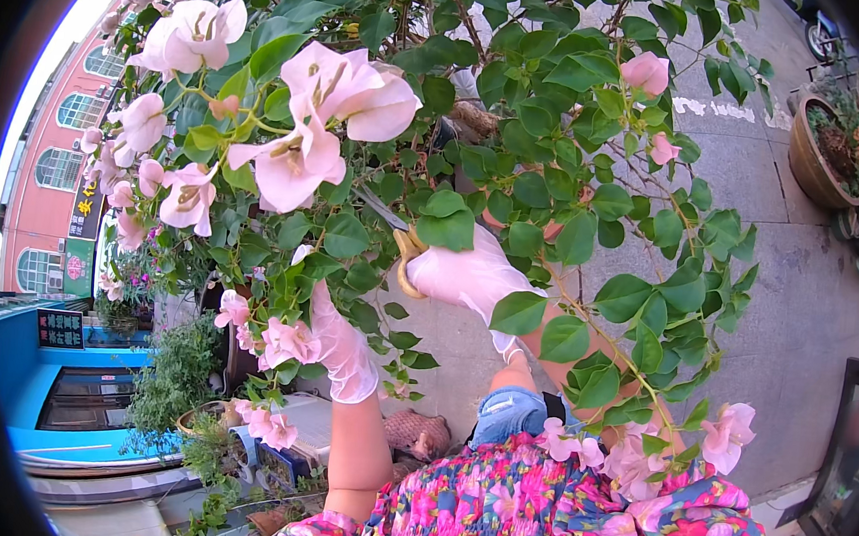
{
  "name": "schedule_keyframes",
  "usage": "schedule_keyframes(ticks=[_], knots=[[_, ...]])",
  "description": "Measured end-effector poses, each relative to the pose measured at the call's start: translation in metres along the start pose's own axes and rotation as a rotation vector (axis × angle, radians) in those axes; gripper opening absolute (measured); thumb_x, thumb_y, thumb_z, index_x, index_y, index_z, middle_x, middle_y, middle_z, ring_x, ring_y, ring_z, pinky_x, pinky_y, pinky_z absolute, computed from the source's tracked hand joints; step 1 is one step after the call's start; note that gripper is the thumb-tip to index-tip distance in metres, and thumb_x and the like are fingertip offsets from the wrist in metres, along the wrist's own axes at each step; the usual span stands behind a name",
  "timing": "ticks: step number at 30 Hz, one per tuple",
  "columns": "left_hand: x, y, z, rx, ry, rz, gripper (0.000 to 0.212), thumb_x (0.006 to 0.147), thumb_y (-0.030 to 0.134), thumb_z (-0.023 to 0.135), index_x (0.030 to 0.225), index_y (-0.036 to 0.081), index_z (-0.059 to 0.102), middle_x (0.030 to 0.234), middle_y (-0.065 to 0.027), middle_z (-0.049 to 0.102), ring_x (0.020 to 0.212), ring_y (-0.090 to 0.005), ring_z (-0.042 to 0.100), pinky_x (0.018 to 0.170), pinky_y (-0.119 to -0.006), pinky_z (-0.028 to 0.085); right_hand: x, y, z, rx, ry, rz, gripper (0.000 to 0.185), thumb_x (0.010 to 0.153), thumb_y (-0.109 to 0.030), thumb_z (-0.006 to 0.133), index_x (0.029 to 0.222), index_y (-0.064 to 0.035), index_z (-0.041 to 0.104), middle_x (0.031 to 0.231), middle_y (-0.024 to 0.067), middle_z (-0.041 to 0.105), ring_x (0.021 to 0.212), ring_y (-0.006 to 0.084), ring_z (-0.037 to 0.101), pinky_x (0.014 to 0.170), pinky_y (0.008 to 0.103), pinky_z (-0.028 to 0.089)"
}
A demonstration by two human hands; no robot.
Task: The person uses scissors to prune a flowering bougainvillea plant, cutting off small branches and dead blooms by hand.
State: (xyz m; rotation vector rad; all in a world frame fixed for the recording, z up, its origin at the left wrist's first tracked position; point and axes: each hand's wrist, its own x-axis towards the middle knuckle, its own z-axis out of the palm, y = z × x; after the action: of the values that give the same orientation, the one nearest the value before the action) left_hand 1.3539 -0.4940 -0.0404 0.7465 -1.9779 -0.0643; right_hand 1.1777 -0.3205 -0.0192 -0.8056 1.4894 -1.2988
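A bougainvillea with pale pink bracts [313, 110] and green leaves fills the space before me. My right hand [467, 270], in a thin translucent glove, grips scissors [405, 260] with yellow handles. Their metal blades [378, 206] point up and left into the foliage, and the tips are lost among the leaves. My left hand [342, 344], gloved the same way, reaches up into a leafy sprig [305, 282] to the left of the scissors. Leaves cover most of its fingers, so its hold on the sprig is hidden. Pink bracts [291, 342] hang beside that hand.
A long leafy branch [618, 341] arches across my right forearm. Brown plant pots [826, 157] stand on the paving [728, 169] at right. A framed dark panel [847, 439] is at lower right. Leafy plants [176, 370] and a blue shopfront [39, 405] lie left.
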Motion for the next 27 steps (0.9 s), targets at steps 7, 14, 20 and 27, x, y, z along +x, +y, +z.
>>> schedule_keyframes(ticks=[7,14,20,27], knots=[[0.017,0.058,-0.002,0.518,0.53,0.538,0.032,0.071,0.022,0.077,0.082,0.004,0.052,0.08,-0.0063,0.05,0.065,-0.0185,0.046,0.072,-0.032,0.042,0.005,-0.005,-0.007,-0.344,0.014,-0.023,0.031,0.074,-0.025,0.062,0.099,-0.0081,0.058,0.078,0.0181,0.06,0.071,0.0312,0.06,0.062,0.0369,0.048],[-0.004,0.005,-0.001,0.246,0.196,0.056,0.024,0.083,0.018,0.064,0.103,0.007,0.059,0.101,-0.009,0.057,0.082,-0.0194,0.056,0.079,-0.036,0.045,-0.042,0.005,0.002,-0.617,-0.06,-0.025,0.036,0.072,-0.026,0.062,0.103,-0.0084,0.057,0.083,0.0214,0.061,0.076,0.0345,0.062,0.066,0.0389,0.049],[0.013,0.084,-0.004,-0.488,-0.021,-0.265,0.025,0.084,0.011,0.06,0.107,0.001,0.058,0.11,-0.0092,0.059,0.091,-0.0196,0.059,0.084,-0.034,0.048,-0.109,0.015,-0.034,0.254,-0.151,-0.058,0.035,0.081,-0.019,0.064,0.109,-0.0025,0.051,0.077,0.0043,0.057,0.066,0.0135,0.059,0.058,0.0263,0.048],[0.011,0.073,-0.012,-0.442,-0.005,-0.376,0.023,0.083,0.011,0.062,0.104,0.0,0.059,0.101,-0.0093,0.061,0.09,-0.0174,0.058,0.083,-0.033,0.048,-0.068,0.013,0.066,1.011,-0.16,0.077,0.034,0.087,-0.021,0.058,0.114,-0.0044,0.045,0.08,0.0054,0.057,0.065,0.0143,0.058,0.06,0.0273,0.05]])
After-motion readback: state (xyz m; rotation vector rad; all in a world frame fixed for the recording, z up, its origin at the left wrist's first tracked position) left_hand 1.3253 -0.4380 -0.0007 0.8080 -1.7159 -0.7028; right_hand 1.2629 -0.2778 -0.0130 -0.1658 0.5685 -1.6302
